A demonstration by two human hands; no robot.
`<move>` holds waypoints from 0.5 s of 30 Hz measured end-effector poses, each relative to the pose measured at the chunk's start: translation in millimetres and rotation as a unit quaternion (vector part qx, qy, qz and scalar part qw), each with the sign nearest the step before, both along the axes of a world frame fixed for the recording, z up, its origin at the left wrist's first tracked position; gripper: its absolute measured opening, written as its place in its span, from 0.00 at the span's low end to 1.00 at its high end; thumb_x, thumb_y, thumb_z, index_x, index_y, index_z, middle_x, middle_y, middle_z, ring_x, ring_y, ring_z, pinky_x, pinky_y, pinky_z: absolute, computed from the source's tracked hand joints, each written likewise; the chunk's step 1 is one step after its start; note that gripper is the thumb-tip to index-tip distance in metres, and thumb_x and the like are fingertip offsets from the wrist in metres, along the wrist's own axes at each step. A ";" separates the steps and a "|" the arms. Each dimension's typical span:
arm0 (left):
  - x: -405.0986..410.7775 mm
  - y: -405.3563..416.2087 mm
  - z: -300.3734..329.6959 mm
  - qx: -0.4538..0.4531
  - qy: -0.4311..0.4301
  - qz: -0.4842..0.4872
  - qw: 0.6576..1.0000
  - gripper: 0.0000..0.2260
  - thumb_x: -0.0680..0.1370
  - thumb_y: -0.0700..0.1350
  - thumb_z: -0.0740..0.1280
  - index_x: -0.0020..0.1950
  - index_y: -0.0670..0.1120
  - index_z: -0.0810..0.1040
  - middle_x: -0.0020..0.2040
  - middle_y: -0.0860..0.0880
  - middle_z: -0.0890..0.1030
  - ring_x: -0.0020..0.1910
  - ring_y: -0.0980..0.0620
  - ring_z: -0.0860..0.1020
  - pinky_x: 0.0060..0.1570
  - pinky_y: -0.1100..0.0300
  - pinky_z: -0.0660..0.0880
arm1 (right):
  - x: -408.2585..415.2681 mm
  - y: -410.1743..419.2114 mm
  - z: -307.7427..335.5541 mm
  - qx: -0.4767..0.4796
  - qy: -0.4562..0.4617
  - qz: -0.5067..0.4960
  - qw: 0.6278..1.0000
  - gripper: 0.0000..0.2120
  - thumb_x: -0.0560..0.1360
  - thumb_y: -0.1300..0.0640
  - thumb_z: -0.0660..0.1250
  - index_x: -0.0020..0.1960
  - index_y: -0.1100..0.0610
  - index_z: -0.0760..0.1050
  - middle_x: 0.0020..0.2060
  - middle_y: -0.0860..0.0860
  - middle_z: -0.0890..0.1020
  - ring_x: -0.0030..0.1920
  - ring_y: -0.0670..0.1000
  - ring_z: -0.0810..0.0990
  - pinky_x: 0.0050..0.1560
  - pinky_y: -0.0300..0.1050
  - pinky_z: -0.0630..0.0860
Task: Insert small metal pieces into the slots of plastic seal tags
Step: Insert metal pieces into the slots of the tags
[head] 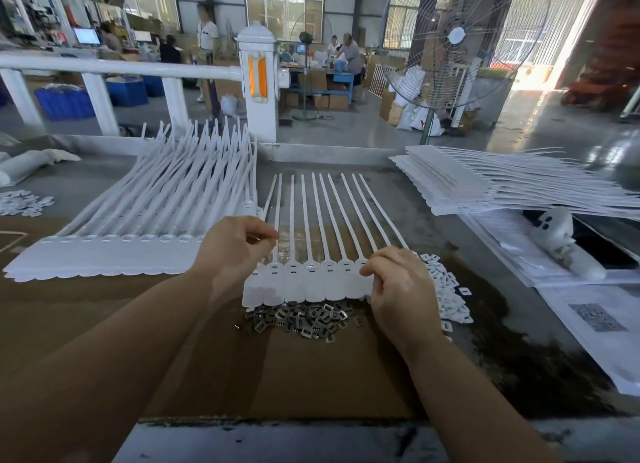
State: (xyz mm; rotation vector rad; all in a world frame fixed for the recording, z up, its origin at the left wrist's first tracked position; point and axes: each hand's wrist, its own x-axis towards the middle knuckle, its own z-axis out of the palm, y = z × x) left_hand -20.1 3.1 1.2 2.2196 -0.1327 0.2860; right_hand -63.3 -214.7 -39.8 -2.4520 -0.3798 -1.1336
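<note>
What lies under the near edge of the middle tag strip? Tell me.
A heap of small metal pieces pokes out beneath the tag strip. How far it runs underneath is hidden.

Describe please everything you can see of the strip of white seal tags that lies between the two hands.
The strip of seal tags is white plastic: about seven flat heads joined side by side, scalloped near edge, each with a small slot and a long thin tail running away across the table. It lies flat. The left hand pinches at a tail; the right hand rests on its right end. The pile of metal pieces lies against its near edge.
</note>
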 end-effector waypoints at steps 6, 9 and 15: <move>6.8 29.0 2.6 0.135 -0.033 0.082 0.987 0.07 0.73 0.45 0.71 0.50 0.52 0.81 0.58 0.49 0.76 0.49 0.50 0.74 0.49 0.61 0.71 | -1.5 1.2 -0.6 -0.022 0.016 -0.009 1.000 0.13 0.59 0.80 0.66 0.35 0.64 0.79 0.35 0.56 0.80 0.38 0.58 0.79 0.40 0.51 0.77; 11.6 48.4 0.0 0.236 0.058 0.120 0.963 0.21 0.71 0.55 0.71 0.63 0.53 0.75 0.67 0.43 0.70 0.65 0.41 0.67 0.65 0.45 0.65 | -1.4 1.2 -0.6 -0.028 0.021 -0.010 0.999 0.13 0.59 0.79 0.66 0.36 0.64 0.79 0.35 0.56 0.81 0.38 0.58 0.79 0.40 0.51 0.77; 14.8 75.9 -12.0 0.275 0.166 0.115 0.940 0.37 0.68 0.66 0.67 0.73 0.55 0.62 0.73 0.43 0.63 0.70 0.39 0.61 0.68 0.43 0.60 | -1.1 1.4 -0.7 -0.036 0.024 -0.009 0.999 0.13 0.59 0.80 0.66 0.36 0.64 0.79 0.35 0.56 0.80 0.38 0.58 0.79 0.40 0.52 0.77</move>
